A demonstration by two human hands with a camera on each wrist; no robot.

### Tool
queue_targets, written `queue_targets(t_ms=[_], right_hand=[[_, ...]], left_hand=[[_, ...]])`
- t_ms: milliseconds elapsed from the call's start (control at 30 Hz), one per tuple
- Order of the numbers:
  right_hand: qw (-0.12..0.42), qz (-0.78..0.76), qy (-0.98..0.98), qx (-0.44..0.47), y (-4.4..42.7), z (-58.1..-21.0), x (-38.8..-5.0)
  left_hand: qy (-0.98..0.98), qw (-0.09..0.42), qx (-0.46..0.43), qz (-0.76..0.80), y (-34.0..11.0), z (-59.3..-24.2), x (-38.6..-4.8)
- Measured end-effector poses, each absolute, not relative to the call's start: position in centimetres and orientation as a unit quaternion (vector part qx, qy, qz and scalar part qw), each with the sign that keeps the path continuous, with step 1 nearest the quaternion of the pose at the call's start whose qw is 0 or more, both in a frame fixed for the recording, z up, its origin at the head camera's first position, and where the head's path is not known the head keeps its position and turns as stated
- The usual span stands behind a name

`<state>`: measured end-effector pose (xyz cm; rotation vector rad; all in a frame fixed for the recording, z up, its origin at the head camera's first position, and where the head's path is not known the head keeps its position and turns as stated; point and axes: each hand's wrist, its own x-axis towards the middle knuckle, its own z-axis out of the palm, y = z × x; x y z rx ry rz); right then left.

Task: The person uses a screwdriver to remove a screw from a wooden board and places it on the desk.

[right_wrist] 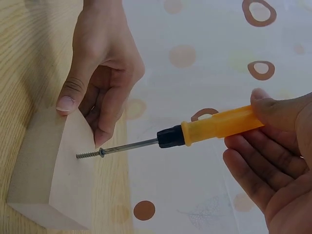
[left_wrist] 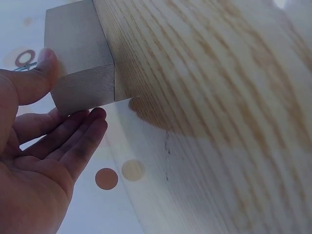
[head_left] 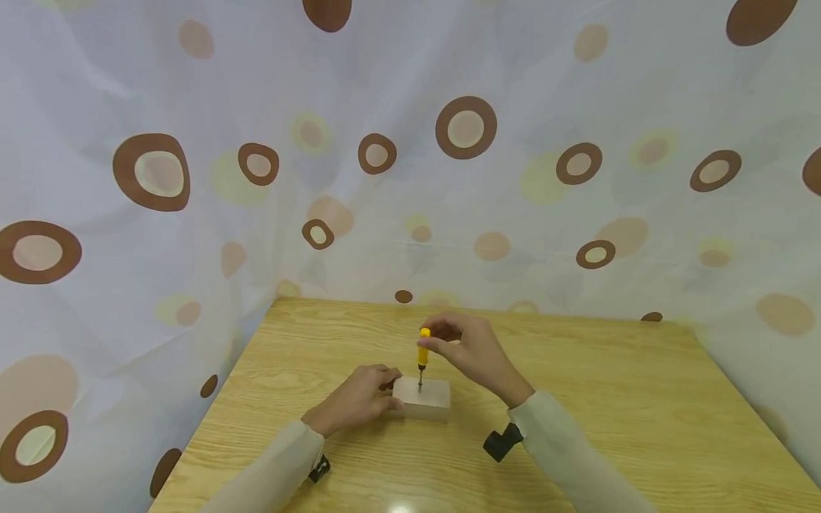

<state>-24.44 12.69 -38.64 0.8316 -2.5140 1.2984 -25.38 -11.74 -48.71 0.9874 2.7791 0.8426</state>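
A pale wooden block (head_left: pixel 431 407) lies flat on the table. My left hand (head_left: pixel 360 400) grips its left end, thumb on the near side and fingers on the far side, as the left wrist view also shows. A screw (right_wrist: pixel 88 155) stands in the block's top face, with much of its thread still visible above the wood. The tip of a yellow-handled screwdriver (right_wrist: pixel 214 127) sits on the screw head, the shaft roughly in line with it. My right hand (head_left: pixel 471 350) pinches the screwdriver's handle near its top between thumb and fingers.
The table (head_left: pixel 609 399) has a light wood-grain top. Behind it and at both sides hangs a white curtain (head_left: pixel 410 185) with brown and pastel circles. A black wrist mount (head_left: pixel 502 442) sticks out below the right sleeve.
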Motion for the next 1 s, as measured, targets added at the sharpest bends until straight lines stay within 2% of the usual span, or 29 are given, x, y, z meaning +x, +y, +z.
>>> queue_targets(t_ms=[400,667,800,1000], right_hand=[[0.076,0.446,-0.834,0.317,12.9,-38.4,-24.7],[0.126,0.448,-0.851,0.243,12.4,-38.7,-24.1],[0.143,0.445,-0.850,0.243,12.5,-38.8,-24.0],[0.104,0.448,-0.840,0.289,12.9,-38.4,-24.0]], left_hand=[[0.900,0.044,0.322,0.289,-12.0,-48.9,-25.6],[0.889,0.064,0.306,0.334,-12.0,-48.7,-25.5],[0.886,0.071,0.299,0.346,-12.1,-48.7,-25.3],[0.885,0.071,0.290,0.357,-12.4,-48.6,-25.3]])
